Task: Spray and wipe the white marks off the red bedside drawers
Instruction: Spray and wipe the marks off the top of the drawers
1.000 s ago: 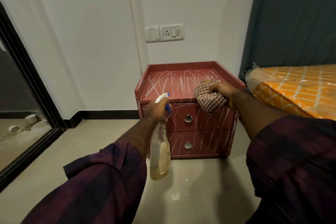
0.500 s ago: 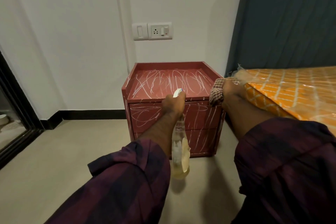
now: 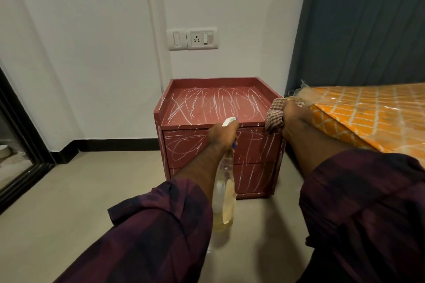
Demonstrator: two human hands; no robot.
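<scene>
a pale floor (image 3: 69, 202) runs back to a white wall, and the red bedside drawers (image 3: 184, 147) stand at its far edge, just beside a bed (image 3: 368, 117) with an orange, plastic-wrapped mattress. white marks (image 3: 207, 103) loop across the unit's rimmed top and down both drawer fronts, and none looks wiped.

a clear spray bottle (image 3: 224, 193) of pale yellow liquid hangs in front of the drawer fronts. the left grip (image 3: 222, 132) is closed round its neck and trigger head, with the white nozzle level with the top's front edge. no mist can be made out, so whether the trigger is being squeezed is unclear.

a checked cloth (image 3: 274, 115) is bunched in the right grip (image 3: 294, 114), fingers curled around it, at the top's front right corner.

the job reads as barely begun, at the spraying step. the next move likely calls for lifting the nozzle over the front edge and wetting the top. the cloth would then sweep from the right corner towards the left rim, with firm pressure along the raised edges where marks could linger.
</scene>
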